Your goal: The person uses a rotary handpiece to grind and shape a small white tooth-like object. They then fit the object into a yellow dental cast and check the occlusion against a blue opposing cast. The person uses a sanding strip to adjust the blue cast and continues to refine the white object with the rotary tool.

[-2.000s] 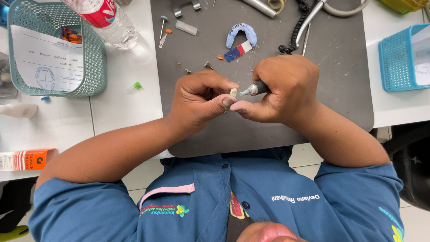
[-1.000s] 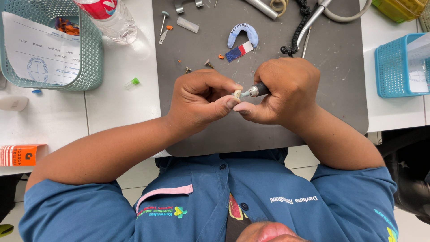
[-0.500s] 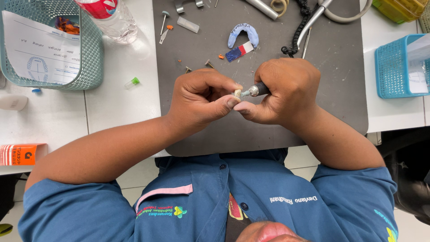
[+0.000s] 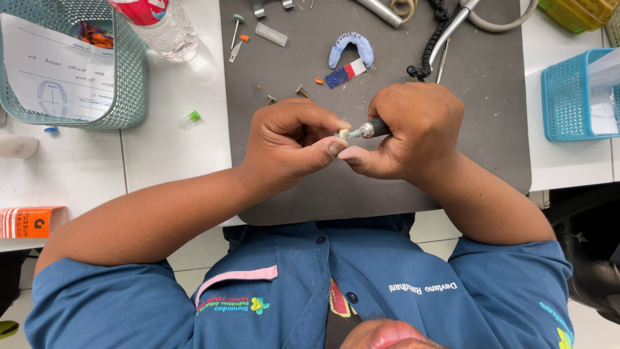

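Note:
My left hand pinches a small pale tooth-like piece between thumb and fingertips. My right hand grips a metal rotary handpiece, whose tip touches the small piece. Both hands meet over a dark grey mat. The handpiece's black coiled cord runs up toward the far edge of the mat. Most of the handpiece is hidden inside my fist.
A blue arch-shaped dental tray and a blue-white-red block lie beyond the hands. Loose burs scatter on the mat. A teal basket with paper stands left, beside a plastic bottle. A blue basket stands right. An orange box sits near left.
The hands stay together on the small piece with only slight shifts. The view has drifted a little, so the teal basket sits further left than two seconds ago.

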